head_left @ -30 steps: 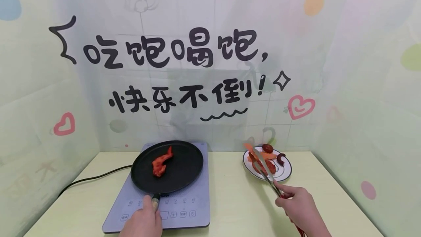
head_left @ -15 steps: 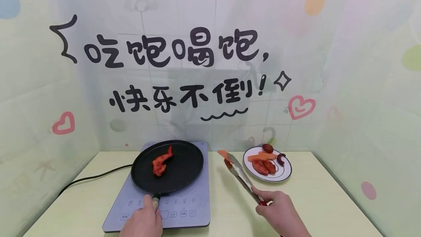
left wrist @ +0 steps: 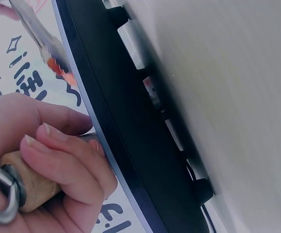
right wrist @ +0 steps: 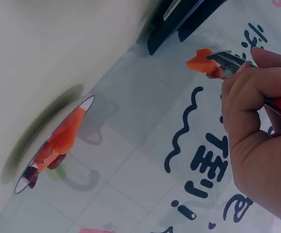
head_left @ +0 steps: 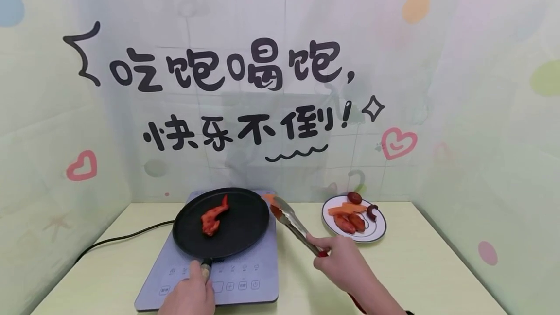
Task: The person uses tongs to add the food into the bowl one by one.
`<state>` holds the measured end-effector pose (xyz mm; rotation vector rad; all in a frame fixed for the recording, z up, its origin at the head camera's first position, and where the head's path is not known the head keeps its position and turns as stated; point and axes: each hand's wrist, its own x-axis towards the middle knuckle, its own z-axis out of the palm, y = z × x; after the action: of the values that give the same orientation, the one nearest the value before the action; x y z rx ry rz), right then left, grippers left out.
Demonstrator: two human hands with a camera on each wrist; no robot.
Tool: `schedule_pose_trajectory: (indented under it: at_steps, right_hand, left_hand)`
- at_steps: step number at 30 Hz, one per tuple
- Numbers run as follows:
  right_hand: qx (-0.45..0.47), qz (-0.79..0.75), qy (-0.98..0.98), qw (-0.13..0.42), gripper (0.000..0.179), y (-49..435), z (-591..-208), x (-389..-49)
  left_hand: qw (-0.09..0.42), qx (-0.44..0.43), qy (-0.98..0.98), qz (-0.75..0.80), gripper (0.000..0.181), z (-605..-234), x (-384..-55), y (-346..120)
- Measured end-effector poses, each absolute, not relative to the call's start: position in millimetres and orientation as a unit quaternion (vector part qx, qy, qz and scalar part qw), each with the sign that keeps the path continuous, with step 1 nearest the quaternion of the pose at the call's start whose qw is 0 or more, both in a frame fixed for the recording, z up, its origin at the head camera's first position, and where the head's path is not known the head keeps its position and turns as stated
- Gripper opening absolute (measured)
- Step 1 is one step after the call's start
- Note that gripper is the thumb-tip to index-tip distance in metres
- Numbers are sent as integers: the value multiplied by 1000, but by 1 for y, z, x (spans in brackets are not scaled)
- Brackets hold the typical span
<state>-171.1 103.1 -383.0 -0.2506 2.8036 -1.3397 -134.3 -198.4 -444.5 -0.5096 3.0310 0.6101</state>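
My left hand (head_left: pixel 189 295) grips the wooden handle (left wrist: pixel 36 187) of a round black frying pan (head_left: pixel 249 232). A red piece of food shaped like a chicken wing (head_left: pixel 212 220) lies in the pan, left of its middle. My right hand (head_left: pixel 343 262) holds metal tongs (head_left: pixel 292 221) with red handles. An orange slice (right wrist: pixel 197 62) is pinched at their tips, with a reddish-brown bit beside it. In the head view these tips overlap the pan's right rim. Right of the tongs stands a white plate (head_left: pixel 373 234) bearing orange strips, reddish pieces and dark red food.
Under the pan is a grey-blue induction cooktop (head_left: pixel 262 290), its touch buttons facing me. A black cable (head_left: pixel 124 236) runs from it to the left over the pale table (head_left: pixel 415 266). A printed curtain (head_left: pixel 280 169) closes off the back and sides.
My right hand has carried the tongs and the orange slice leftward from the plate to the pan's right rim. The left hand keeps its grip on the pan handle.
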Motion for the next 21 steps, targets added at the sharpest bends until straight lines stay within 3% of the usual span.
schedule_pose_trajectory:
  at_steps: [10,21]
  right_hand:
    - [-172,-368,914,-15,51,54,-376,-207]
    - [-148,-376,915,-5,48,18,-377,-232]
  left_hand:
    - [7,-160,968,193,34,-448,-135,-201]
    - [6,-159,969,191,34,-446,-135,-200]
